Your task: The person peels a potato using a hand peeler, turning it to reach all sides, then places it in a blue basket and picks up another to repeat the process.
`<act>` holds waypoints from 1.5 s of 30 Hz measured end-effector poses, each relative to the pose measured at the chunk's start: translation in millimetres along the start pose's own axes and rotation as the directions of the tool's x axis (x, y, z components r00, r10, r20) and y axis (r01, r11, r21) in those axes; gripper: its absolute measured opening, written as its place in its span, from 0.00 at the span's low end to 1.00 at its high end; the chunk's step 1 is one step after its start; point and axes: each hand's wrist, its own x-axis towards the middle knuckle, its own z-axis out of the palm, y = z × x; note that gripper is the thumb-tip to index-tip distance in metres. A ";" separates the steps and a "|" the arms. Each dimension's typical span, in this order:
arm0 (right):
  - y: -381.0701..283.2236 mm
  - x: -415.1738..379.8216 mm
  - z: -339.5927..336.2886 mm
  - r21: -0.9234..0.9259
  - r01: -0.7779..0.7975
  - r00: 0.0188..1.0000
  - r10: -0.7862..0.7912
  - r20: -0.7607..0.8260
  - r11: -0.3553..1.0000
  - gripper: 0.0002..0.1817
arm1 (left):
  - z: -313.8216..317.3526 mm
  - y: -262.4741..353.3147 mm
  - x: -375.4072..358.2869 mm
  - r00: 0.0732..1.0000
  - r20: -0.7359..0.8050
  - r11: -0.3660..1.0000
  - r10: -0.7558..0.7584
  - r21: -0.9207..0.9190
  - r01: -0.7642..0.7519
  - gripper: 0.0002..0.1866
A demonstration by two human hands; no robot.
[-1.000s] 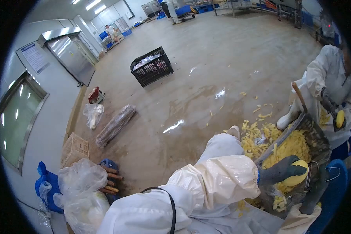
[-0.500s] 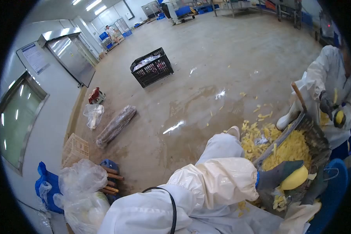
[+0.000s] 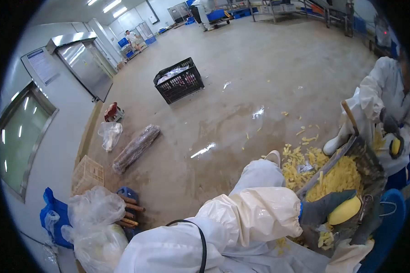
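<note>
The peeled yellow fruit (image 3: pixel 345 210) is sitting in the gloved left hand (image 3: pixel 324 208), with the grey fingers wrapping around its inner end and underside. Its long axis is running nearly level, rising a little away from the wrist, and its rounded free end is pointing outward toward the metal peeler (image 3: pixel 368 205). The right hand (image 3: pixel 363 230) is closing around that peeler's lower part just past the fruit's tip, though its fingers are mostly hidden and dark.

Compared with a second ago, the fruit is lying slightly flatter and a touch lower, and the left thumb, which was lying over the top, is now leaving most of the yellow surface bare; this reads as the fruit being turned to offer a fresh face to the blade.

Directly beyond and below the grip, the dark mesh crate (image 3: pixel 366 161) is holding a heap of yellow peelings (image 3: pixel 339 175), with more scattered on the wet floor (image 3: pixel 259 91) on the wrist side. Farther beyond the crate, a co-worker's hand (image 3: pixel 389 125) is gripping another yellow fruit (image 3: pixel 396 146). Well behind the forearm, a black crate (image 3: pixel 179 78) is standing alone.
</note>
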 end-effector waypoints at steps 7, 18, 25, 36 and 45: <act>-49.8 -24.2 5.9 0.414 -0.279 0.955 0.206 0.211 0.867 0.18 | -32.9 -28.9 12.7 0.897 0.244 0.690 0.368 0.575 -0.440 0.37; -45.2 -27.6 4.3 0.203 0.097 0.979 -0.131 0.158 0.974 0.16 | -7.3 -6.3 1.5 0.994 -0.033 0.994 0.107 0.025 -0.106 0.21; -12.8 0.0 7.4 0.163 -0.027 0.999 0.023 0.027 0.986 0.12 | -4.9 -6.9 2.5 0.999 0.025 0.997 0.038 -0.063 -0.036 0.20; 4.4 6.3 -4.5 0.062 0.003 0.998 -0.007 0.065 0.998 0.13 | -9.7 -7.3 4.6 0.963 0.202 0.958 -0.177 -0.187 0.215 0.19; -94.0 -36.8 14.5 0.269 -0.025 0.987 -0.020 0.161 0.963 0.05 | -44.3 -9.6 9.7 0.935 0.246 0.959 0.254 0.062 -0.276 0.20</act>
